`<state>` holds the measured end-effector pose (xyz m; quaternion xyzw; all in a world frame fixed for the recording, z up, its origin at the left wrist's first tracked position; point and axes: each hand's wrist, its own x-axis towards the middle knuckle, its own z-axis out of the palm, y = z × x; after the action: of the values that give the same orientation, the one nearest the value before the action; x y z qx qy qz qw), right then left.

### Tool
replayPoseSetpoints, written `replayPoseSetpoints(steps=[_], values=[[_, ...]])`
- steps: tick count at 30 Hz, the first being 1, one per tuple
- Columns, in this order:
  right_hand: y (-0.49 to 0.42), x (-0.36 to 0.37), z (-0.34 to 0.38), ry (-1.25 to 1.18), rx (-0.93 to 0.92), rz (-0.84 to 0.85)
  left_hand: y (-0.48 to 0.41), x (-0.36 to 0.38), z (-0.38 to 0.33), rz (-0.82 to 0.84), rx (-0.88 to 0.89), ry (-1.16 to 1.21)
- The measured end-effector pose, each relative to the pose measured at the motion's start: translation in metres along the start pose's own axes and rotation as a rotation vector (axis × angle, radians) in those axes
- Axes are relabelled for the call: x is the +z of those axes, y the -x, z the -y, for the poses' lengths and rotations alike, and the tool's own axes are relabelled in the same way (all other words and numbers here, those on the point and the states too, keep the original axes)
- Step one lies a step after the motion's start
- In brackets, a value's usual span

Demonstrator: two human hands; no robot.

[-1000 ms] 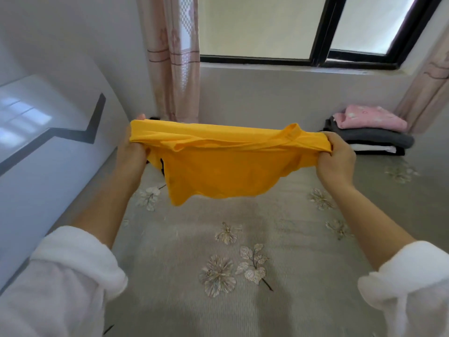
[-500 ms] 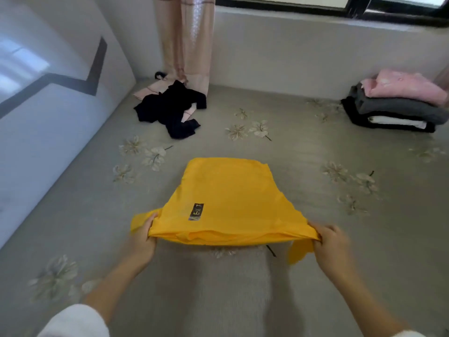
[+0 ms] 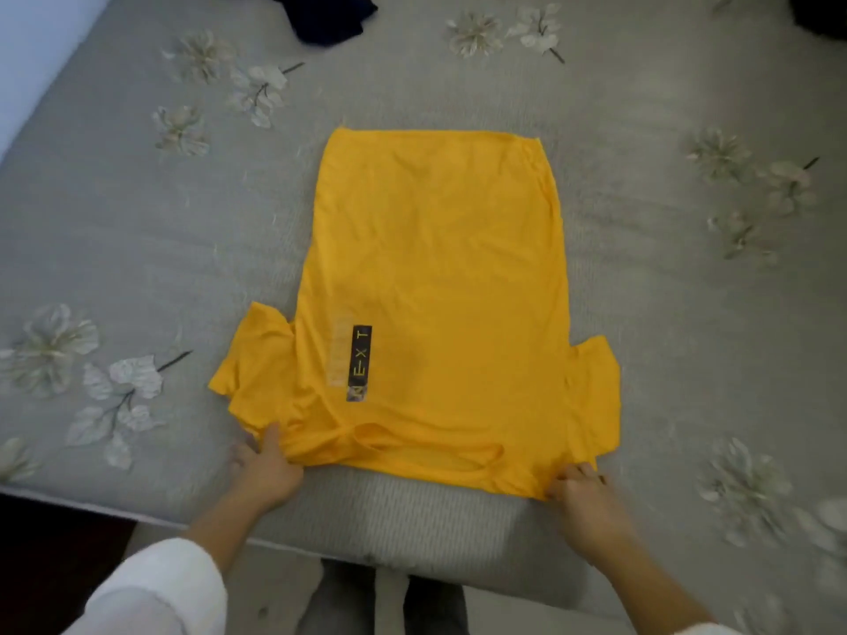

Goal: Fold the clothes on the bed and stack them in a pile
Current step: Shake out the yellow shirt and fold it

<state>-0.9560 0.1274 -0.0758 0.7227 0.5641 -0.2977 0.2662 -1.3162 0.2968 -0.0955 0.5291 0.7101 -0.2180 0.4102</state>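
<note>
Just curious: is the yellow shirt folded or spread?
Spread, not folded: the yellow shirt lies flat on the bed, both sleeves sticking out.

My left hand (image 3: 263, 469) pinches one shoulder of the yellow T-shirt (image 3: 435, 268), thumb on top, and my right hand (image 3: 582, 497) pinches the other. The shirt lies flat on the bed (image 3: 137, 245), stretching away from my fingers. A dark garment (image 3: 330, 16) sits far beyond them.

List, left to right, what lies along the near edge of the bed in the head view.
Left flower embroidery → left hand → neckline of the yellow T-shirt → right hand → right flower embroidery.
</note>
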Motion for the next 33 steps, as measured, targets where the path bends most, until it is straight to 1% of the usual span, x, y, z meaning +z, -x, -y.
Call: replayPoseSetpoints(steps=[1, 2, 3, 5, 7, 9, 11, 13, 14, 16, 18, 19, 21, 22, 23, 24, 25, 28, 30, 31, 33], values=[[0.001, 0.009, -0.003, -0.077, -0.004, -0.008, 0.007, 0.01, -0.005, -0.072, -0.021, -0.013], [0.001, 0.015, -0.007, -0.197, 0.015, -0.064, 0.014, 0.02, -0.012, -0.164, 0.01, -0.035], [0.001, 0.018, -0.012, -0.355, 0.071, -0.144, 0.02, 0.031, -0.021, -0.251, 0.091, -0.062], [-0.004, 0.015, -0.022, -0.672, 0.248, -0.308, 0.032, 0.055, -0.041, -0.364, 0.326, -0.127], [-0.014, 0.009, -0.034, -0.888, 0.434, -0.443, 0.041, 0.082, -0.063, -0.364, 0.535, -0.202], [-0.029, 0.005, -0.047, -1.022, 0.6, -0.553, 0.047, 0.109, -0.085, -0.313, 0.691, -0.271], [-0.045, 0.002, -0.059, -1.145, 0.731, -0.587, 0.048, 0.135, -0.105, -0.274, 0.822, -0.335], [-0.059, 0.002, -0.064, -1.257, 0.774, -0.558, 0.045, 0.157, -0.124, -0.253, 0.895, -0.374], [-0.066, 0.003, -0.064, -1.276, 0.773, -0.537, 0.043, 0.166, -0.132, -0.242, 0.9, -0.389], [-0.075, 0.003, -0.064, -1.228, 0.713, -0.479, 0.039, 0.18, -0.145, -0.217, 0.866, -0.452], [-0.08, 0.001, -0.066, -1.246, 0.611, -0.5, 0.041, 0.183, -0.155, -0.264, 0.853, -0.507], [-0.08, -0.001, -0.07, -1.309, 0.598, -0.571, 0.044, 0.182, -0.158, -0.289, 0.853, -0.508], [-0.074, -0.001, -0.085, -1.393, 0.644, -0.83, 0.046, 0.186, -0.157, -0.35, 0.872, -0.506], [-0.069, 0.002, -0.093, -1.368, 0.66, -0.952, 0.046, 0.187, -0.155, -0.359, 0.874, -0.513], [-0.062, 0.007, -0.1, -1.321, 0.663, -1.003, 0.045, 0.189, -0.153, -0.371, 0.883, -0.512], [-0.057, 0.013, -0.105, -1.291, 0.657, -0.998, 0.045, 0.189, -0.151, -0.37, 0.888, -0.508], [-0.053, 0.022, -0.109, -1.318, 0.665, -0.943, 0.045, 0.192, -0.148, -0.371, 0.894, -0.496], [-0.05, 0.036, -0.119, -1.564, 0.703, -0.757, 0.049, 0.197, -0.144, -0.387, 0.902, -0.475], [-0.056, 0.032, -0.124, -1.538, 0.666, -0.697, 0.049, 0.199, -0.144, -0.408, 0.907, -0.447], [-0.059, 0.03, -0.126, -1.478, 0.655, -0.727, 0.049, 0.2, -0.144, -0.421, 0.93, -0.434], [-0.059, 0.025, -0.127, -1.355, 0.684, -0.885, 0.052, 0.201, -0.141, -0.441, 1.019, -0.416]])
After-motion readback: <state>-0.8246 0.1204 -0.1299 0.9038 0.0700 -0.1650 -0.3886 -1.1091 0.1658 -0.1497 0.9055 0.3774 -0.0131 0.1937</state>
